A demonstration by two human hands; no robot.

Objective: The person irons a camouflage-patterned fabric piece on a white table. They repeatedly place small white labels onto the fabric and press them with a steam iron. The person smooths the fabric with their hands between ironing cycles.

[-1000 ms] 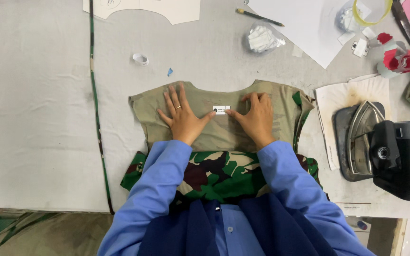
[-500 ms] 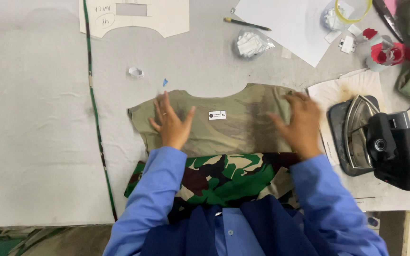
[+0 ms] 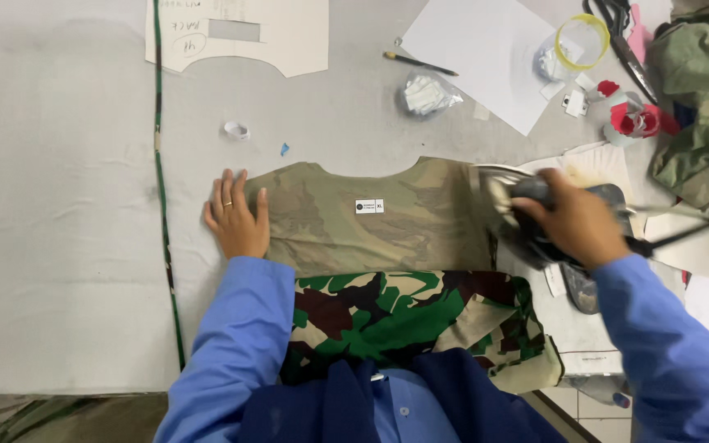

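A camouflage garment piece (image 3: 387, 226) lies flat on the grey padded table (image 3: 67, 246), faded inside face up, with a small white label (image 3: 369, 206) near its neckline. Its darker green camouflage part (image 3: 404, 316) hangs toward me. My left hand (image 3: 237, 217) presses flat on the garment's left edge, fingers spread, a ring on one finger. My right hand (image 3: 572, 217) grips the handle of a flat iron (image 3: 506, 197), which is blurred and sits over the garment's right edge.
A cardboard pattern (image 3: 240, 33) and white paper sheet (image 3: 486, 53) lie at the back. A pencil (image 3: 416, 63), crumpled plastic bag (image 3: 427, 92), yellow tape ring (image 3: 582, 39), scissors (image 3: 621, 37) and folded camouflage cloth (image 3: 703, 107) crowd the back right. A green cord (image 3: 162, 197) runs down the left.
My right hand left the garment, went right to the iron, took it and brought it onto the garment's right edge. My left hand slid to the left edge.
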